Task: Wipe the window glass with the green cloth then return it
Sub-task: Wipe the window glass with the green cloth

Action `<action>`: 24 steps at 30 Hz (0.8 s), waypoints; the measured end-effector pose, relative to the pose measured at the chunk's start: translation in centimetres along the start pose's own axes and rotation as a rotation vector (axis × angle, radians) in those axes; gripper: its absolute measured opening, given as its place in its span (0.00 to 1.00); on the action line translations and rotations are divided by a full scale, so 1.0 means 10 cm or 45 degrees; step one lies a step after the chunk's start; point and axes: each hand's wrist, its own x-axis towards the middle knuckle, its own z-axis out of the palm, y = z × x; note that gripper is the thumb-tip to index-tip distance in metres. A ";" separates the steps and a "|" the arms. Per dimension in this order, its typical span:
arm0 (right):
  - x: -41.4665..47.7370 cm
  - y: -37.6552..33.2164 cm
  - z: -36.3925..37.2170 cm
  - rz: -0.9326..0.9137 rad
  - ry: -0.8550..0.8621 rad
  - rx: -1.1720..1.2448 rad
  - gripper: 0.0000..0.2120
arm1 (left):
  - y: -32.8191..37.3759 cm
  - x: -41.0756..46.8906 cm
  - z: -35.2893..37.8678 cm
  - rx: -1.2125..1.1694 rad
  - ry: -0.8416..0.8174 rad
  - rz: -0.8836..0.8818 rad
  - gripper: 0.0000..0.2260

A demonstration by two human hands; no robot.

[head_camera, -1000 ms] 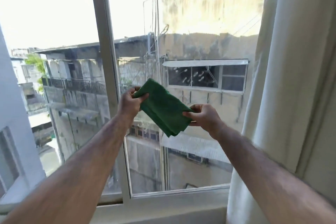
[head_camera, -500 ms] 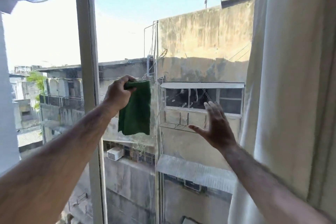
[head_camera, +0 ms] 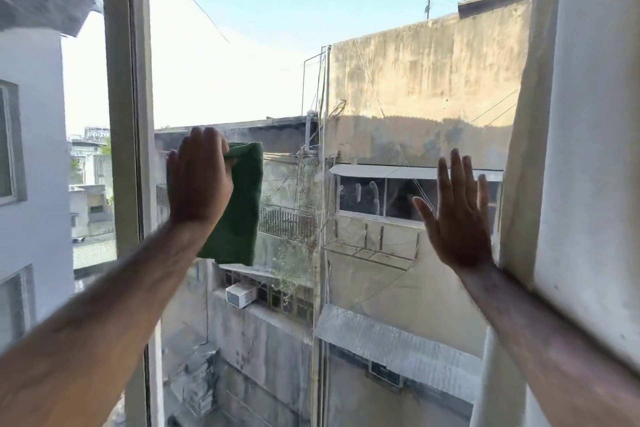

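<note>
Green cloth (head_camera: 239, 204), a folded rectangle of dark terry fabric, was the thing being worked, and in the head view it lay flat against the clear window glass (head_camera: 346, 156) just right of the pale vertical window frame post (head_camera: 128, 114), which serves as the landmark here.

The left hand (head_camera: 197, 177) was spread open-palmed over the cloth's upper left part, fingers together and pointing up, pressing it onto the pane and not pinching it. So the grip was a flat press: the hand was neither clenched nor wrapped around the fabric. The cloth's top edge showed beside the fingertips, its right half stuck out past the hand away from the post, and its lower edge hung below the wrist.

The right hand (head_camera: 457, 215) was far to the right of the post, close to the cream fabric curtain (head_camera: 588, 149), fingers splayed and empty. It appeared to rest flat on the glass as a brace, though actual contact could not be confirmed.

By my judgement the task was at its very start. The cloth was placed and pressed, but the pane showed dusty smears and specks across its middle and lower parts, and no clearly cleaned band was visible. What remained was the whole run of wiping strokes over the glass, and afterwards carrying the cloth back to wherever it belonged, a place that did not show in this view.
</note>
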 end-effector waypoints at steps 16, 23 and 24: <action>0.01 0.12 0.34 -0.037 0.261 -0.114 0.34 | 0.08 -0.50 0.67 -0.155 -0.096 0.227 0.27; 0.01 0.13 0.34 -0.055 0.276 -0.106 0.34 | 0.65 -0.58 0.92 -0.036 -0.066 0.361 0.35; 0.01 0.13 0.34 -0.056 0.278 -0.103 0.34 | 0.60 -0.79 0.95 -0.013 -0.109 0.474 0.35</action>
